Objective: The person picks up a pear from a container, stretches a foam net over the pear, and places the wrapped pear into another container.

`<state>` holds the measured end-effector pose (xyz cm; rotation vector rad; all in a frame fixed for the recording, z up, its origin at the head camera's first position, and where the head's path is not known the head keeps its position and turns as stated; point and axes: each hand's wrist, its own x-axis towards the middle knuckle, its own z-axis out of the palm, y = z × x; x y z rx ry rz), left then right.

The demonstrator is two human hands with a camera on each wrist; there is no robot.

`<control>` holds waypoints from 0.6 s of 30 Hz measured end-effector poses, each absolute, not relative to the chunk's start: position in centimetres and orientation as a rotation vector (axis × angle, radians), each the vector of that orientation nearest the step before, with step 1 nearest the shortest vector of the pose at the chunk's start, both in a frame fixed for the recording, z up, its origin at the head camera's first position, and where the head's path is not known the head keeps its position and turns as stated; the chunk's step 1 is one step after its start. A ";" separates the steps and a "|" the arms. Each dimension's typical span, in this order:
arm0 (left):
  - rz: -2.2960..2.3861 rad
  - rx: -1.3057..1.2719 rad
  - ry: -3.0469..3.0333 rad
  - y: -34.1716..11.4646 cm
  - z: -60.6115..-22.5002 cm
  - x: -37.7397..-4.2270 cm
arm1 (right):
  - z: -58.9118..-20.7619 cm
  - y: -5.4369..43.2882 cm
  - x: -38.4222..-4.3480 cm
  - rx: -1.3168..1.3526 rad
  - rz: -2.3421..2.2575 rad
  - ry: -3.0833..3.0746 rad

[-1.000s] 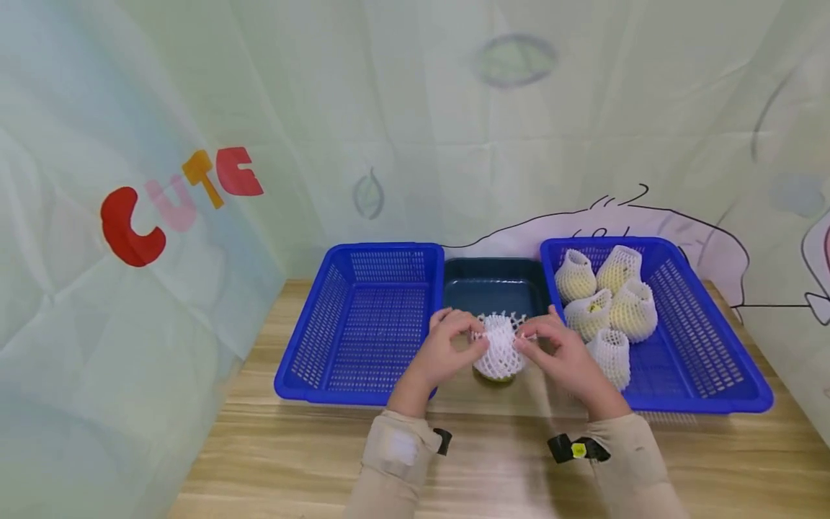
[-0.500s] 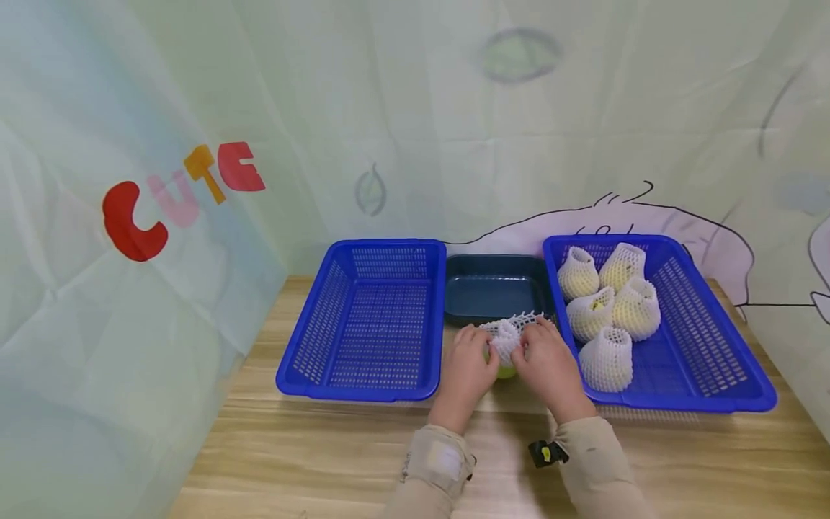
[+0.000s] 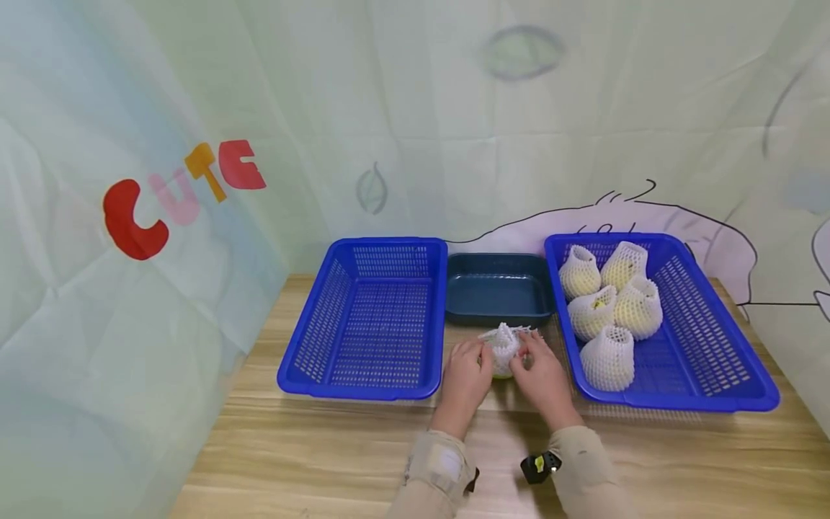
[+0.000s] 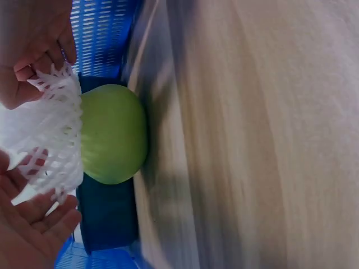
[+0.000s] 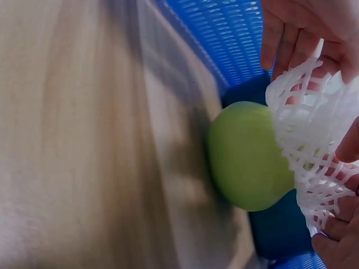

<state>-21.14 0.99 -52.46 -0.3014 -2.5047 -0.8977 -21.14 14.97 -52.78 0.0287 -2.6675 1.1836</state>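
Note:
A smooth, rounded green fruit [image 4: 114, 134] stands on the table, its upper part inside a white foam fruit net [image 3: 503, 347]. From the left side, my left hand [image 3: 467, 375] pinches the net's edge between thumb and fingers. Opposite it, my right hand [image 3: 541, 373] grips the other side, with fingertips [image 5: 325, 244] at the mesh. Between the hands the net's rim is spread outward, while its middle bunches up over the fruit. The fruit's lower part shows bare in both wrist views; its top is hidden under the mesh.
A blue basket [image 3: 359, 393] with nothing in it stands at the left. Another blue basket [image 3: 707, 404] at the right holds several pale yellow fruits in foam nets [image 3: 607, 358]. Between them, behind my hands, sits a dark green tray [image 3: 499, 318].
Both hands have come down and closer together, lowering the net and fruit toward me from over the tray's front. The net's rim now sits lower and folded outward around the fruit.

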 end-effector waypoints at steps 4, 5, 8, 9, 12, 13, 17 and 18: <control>-0.903 -0.228 -2.587 1.1 -52.9 -21.0 | -53.4 14.8 -21.2 -0.015 1.247 -2.673; -0.912 -0.205 -2.608 1.1 -53.0 -21.0 | -53.6 14.8 -21.2 -0.024 1.258 -2.673; -0.940 -0.122 -2.683 1.3 -53.4 -21.0 | -54.0 14.8 -21.3 -0.050 1.262 -2.668; -0.945 -0.095 -2.708 1.3 -53.5 -21.0 | -54.1 14.8 -21.2 -0.061 1.260 -2.665; -0.948 -0.045 -2.752 1.2 -54.0 -21.2 | -54.4 14.9 -21.2 -0.088 1.249 -2.659; -0.945 -0.033 -2.764 1.2 -54.1 -21.2 | -54.5 14.9 -21.2 -0.096 1.250 -2.660; -0.975 -0.052 -2.783 1.0 -54.7 -21.3 | -54.8 14.9 -21.2 -0.121 1.278 -2.668; -0.980 -0.062 -2.794 1.0 -54.8 -21.3 | -55.0 15.0 -21.3 -0.124 1.290 -2.673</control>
